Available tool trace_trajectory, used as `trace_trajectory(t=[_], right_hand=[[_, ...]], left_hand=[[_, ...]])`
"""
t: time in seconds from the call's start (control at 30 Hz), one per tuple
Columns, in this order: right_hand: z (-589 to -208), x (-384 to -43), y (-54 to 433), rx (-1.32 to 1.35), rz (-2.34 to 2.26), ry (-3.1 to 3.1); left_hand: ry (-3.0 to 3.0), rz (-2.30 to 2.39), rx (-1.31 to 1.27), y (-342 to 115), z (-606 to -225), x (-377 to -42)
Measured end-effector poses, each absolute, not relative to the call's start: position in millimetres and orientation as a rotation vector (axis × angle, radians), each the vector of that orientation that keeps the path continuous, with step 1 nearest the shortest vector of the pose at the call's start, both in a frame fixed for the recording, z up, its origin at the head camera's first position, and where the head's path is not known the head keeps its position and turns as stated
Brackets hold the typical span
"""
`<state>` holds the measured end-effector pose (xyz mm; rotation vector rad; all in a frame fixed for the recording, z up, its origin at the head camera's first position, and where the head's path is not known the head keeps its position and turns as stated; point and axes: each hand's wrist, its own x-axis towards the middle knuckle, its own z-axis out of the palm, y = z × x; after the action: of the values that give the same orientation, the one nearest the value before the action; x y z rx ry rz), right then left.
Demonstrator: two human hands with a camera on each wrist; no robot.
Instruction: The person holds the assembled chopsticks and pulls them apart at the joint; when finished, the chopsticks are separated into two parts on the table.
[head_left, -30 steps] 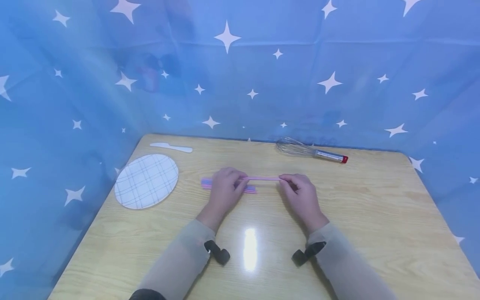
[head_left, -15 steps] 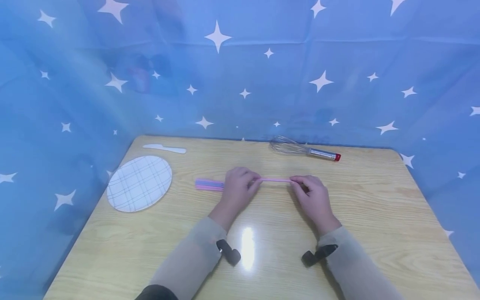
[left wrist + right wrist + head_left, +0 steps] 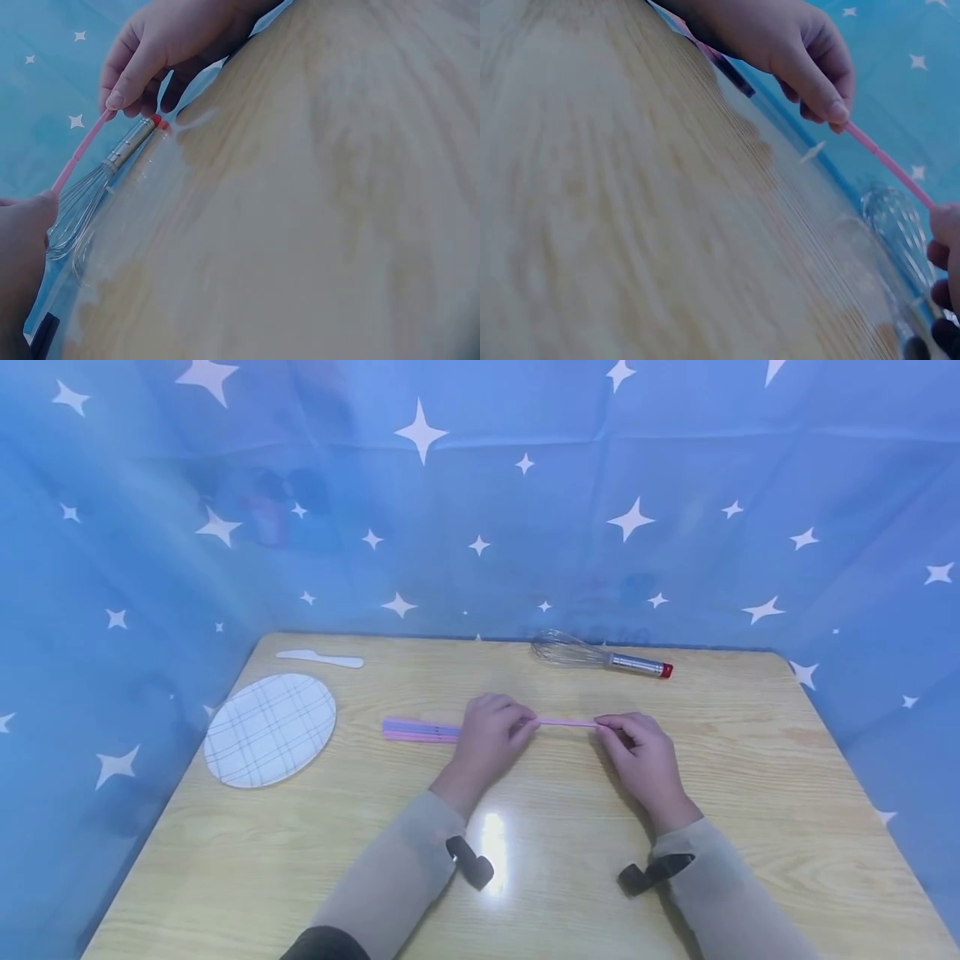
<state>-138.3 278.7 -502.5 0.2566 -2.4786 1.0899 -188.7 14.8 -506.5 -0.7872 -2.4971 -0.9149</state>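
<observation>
Over table (image 3: 787, 777), L hand (image 3: 490, 735), R hand (image 3: 645, 752), each grip pinching pink straw (image 3: 567, 722), plate (image 3: 270, 732) in head cam only

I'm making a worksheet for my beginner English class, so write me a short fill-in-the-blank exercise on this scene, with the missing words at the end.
1. The left hand and the right hand hold a thin stick whose colour is ____.
2. From the person's viewpoint, the checked disc lies to the ____ of both hands.
3. The metal whisk has one end coloured ____.
4. The blue cloth behind is printed with white ____.

Missing words: pink; left; red; stars.
</observation>
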Motion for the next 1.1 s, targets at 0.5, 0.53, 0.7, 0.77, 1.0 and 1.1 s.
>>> trace_trajectory(t=[0.5,0.53,0.7,0.77,1.0,1.1], right_hand=[[-508.1,-144.2,289.0,0.207,1.132,-2.531],[-508.6,-144.2,289.0,0.198,1.135,-2.535],[-506.8,-143.9,288.0,0.195,1.130,-2.537],[-506.2,-143.6,287.7,0.210,1.113,-2.538],[-505.7,-142.1,288.9,0.222,1.090,-2.544],[-504.7,-142.2,289.8,0.227,1.088,-2.547]], left_hand=[[-2.583,-0.916,-0.782,20.6,-505.3,-195.0],[-2.592,-0.915,-0.785,20.4,-505.7,-195.2],[-2.628,-0.939,-0.791,19.7,-506.0,-194.7],[-2.629,-0.953,-0.791,19.2,-506.3,-193.9],[-2.586,-0.994,-0.805,18.8,-507.9,-192.7],[-2.569,-1.014,-0.800,19.1,-506.9,-193.0]])
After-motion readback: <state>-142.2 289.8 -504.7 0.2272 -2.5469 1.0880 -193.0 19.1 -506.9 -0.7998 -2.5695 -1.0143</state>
